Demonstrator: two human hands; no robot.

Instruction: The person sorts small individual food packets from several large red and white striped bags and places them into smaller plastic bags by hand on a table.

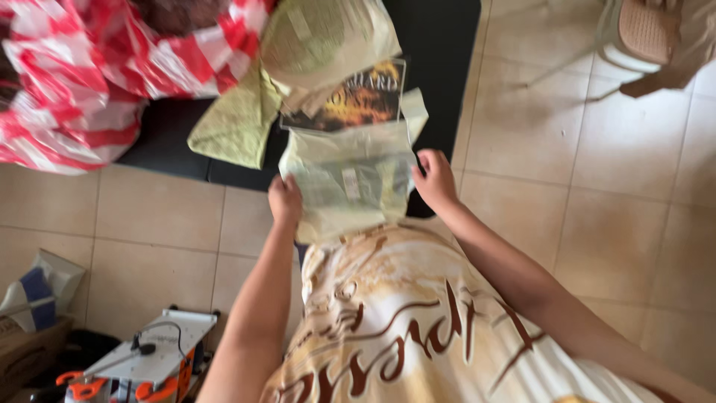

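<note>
Head view, looking down my own front. I hold a pale green folded garment in a clear plastic sleeve (350, 183) by its two near corners, one hand on each side edge. My left hand (285, 201) is closed on the left edge, fingers curled under and thumb side up; my right hand (435, 179) is closed on the right edge, fingertips pinching the plastic. Both grips are narrow and clamped on the packet, not open. The packet's long axis runs away from me, from my chest toward the black mat (440, 45) on the tan tiled floor (619, 186); its far end reaches a dark printed card with orange artwork (350, 97) and a second pale green cloth (239, 123) lying on the mat. The packet lies directly between my hands, level with them and just ahead of my cream shirt with brown lettering (403, 321); neither hand is clearly nearer. A red-and-white checked plastic bag (97, 75) sits well to the left, apart from both hands.
</note>
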